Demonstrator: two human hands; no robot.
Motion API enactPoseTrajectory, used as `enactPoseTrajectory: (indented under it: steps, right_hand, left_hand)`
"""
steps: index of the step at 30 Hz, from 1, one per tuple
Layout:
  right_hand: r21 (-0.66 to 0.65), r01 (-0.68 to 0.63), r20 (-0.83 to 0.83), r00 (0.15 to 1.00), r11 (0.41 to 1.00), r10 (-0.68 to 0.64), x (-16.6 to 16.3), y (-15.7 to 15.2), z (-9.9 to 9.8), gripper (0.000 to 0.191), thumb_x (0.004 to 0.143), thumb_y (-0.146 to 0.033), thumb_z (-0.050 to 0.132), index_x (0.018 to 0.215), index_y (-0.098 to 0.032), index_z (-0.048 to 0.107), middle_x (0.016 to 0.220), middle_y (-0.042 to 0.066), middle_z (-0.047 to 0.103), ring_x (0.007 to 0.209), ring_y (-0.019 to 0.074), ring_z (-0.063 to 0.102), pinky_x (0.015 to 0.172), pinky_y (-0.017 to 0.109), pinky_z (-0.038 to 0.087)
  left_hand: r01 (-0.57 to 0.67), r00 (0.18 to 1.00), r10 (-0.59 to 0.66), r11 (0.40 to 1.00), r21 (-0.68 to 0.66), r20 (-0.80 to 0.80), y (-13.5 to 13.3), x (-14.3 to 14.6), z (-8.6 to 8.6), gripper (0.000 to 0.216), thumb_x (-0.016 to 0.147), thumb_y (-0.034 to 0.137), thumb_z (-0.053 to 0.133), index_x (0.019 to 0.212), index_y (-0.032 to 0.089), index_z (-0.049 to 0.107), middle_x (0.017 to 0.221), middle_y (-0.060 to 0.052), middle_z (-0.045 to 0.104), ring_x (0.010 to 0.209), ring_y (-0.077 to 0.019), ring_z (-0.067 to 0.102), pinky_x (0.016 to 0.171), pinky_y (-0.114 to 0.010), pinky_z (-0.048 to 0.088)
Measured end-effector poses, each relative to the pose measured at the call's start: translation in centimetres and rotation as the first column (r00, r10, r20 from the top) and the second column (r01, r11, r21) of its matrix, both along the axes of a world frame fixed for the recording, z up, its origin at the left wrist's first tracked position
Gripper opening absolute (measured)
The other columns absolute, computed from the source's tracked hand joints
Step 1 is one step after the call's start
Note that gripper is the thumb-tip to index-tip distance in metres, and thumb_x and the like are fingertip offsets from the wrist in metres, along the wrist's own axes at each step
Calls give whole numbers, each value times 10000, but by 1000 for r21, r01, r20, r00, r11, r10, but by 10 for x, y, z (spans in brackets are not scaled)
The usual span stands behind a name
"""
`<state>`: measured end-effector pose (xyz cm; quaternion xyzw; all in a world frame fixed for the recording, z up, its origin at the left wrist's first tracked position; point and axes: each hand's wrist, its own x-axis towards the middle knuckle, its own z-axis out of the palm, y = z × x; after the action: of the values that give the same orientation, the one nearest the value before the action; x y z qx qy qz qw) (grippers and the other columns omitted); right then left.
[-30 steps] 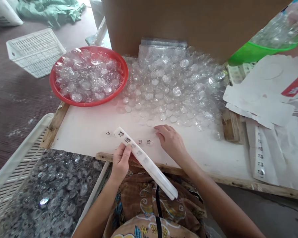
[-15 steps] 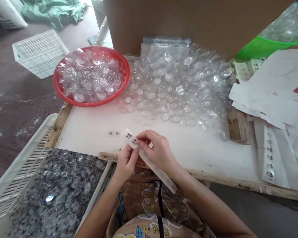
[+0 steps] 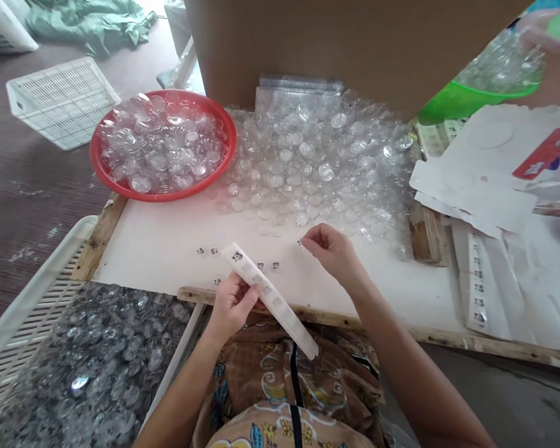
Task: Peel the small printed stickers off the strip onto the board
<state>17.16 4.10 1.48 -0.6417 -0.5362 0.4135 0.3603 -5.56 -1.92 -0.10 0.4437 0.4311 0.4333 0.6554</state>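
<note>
My left hand (image 3: 236,302) pinches a long white sticker strip (image 3: 280,305) that slants down towards my lap. One dark panda-like sticker (image 3: 237,256) shows at its upper end. Off to the right, my right hand (image 3: 329,249) has thumb and forefinger pinched on a small sticker (image 3: 300,242), just above the white tabletop. Several small clear discs with the same dark print lie around the strip, among them a printed disc (image 3: 275,266). Beyond my hands spreads a heap of clear plastic discs (image 3: 303,162).
A red basin (image 3: 163,198) full of clear pieces stands at the back left. Below it, a white crate (image 3: 37,298) holds many printed pieces. At right are paper sheets (image 3: 476,168), more sticker strips (image 3: 476,280) and a green basin (image 3: 448,102). A cardboard box (image 3: 345,43) stands behind.
My right hand has left the strip and moved right with a small sticker. The strip stays in my left hand, with one fewer print at its upper end. The view has shifted slightly.
</note>
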Motion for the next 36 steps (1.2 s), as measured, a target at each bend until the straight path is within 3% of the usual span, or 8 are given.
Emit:
enactPoseTrajectory:
  steps: [4,9,14,18,23,28,32,36]
  right_hand:
    - [-121,-28,94,995,992,39,15,4,-20,154,765,-346,614,727,-200,585,643,-15,558,585,130,473,542,268,357]
    - [-153,-45,188,979,987,74,5,4,-22,119,749,-323,601,718,-209,590,667,-5,599,605,144,520,562,270,379]
    - [0,-74,394,917,997,68,-3,0,-30,76,783,-267,570,785,-208,617,841,43,616,655,156,572,651,301,428]
    - [42,-92,383,921,995,69,-9,-10,-34,105,805,-241,574,897,-207,610,879,42,633,636,157,597,648,307,447]
    - [114,-165,374,921,980,112,-31,-19,-9,233,870,-166,497,1078,-217,588,873,51,702,798,225,644,715,356,462]
    - [242,-223,61,975,944,214,-74,-15,27,138,855,-224,625,993,-221,615,943,31,682,845,175,632,735,295,495]
    - [324,-157,10,987,933,163,-101,-17,34,50,865,-166,605,850,-214,605,836,10,636,766,146,601,707,274,487]
    - [440,-129,60,992,889,114,-102,-22,36,100,870,-143,552,824,-222,594,925,52,609,906,187,584,785,330,486]
  left_hand:
    - [1,1000,-1,1000,-1,12,-1,-1,-2,203,895,313,629,1034,166,624,784,-22,651,662,-157,653,560,-244,594]
    - [-5,1000,6,1000,-21,14,1,0,0,208,885,319,639,1024,165,625,792,-19,651,659,-155,650,552,-242,592]
    - [-5,1000,5,1000,-14,-7,1,0,1,227,881,330,639,1026,157,619,796,-26,654,634,-150,645,544,-240,585]
    - [-13,1000,12,999,-33,-8,-1,0,-1,248,873,362,645,1006,155,612,786,-31,644,630,-159,645,550,-262,591]
    - [-12,999,11,999,-42,-30,-1,0,-2,288,861,400,652,1000,152,608,772,-38,643,608,-162,633,543,-274,583]
    - [4,1000,-4,1000,-19,-31,-2,1,-1,267,876,394,641,998,161,592,754,-26,640,621,-167,634,561,-278,571]
    - [-12,999,12,1000,8,-47,-1,2,-2,242,888,390,627,918,160,558,691,-7,617,574,-164,625,536,-278,552]
    - [-5,997,9,999,51,-73,-1,3,-1,229,897,379,616,889,159,552,659,-2,601,554,-153,611,514,-254,533]
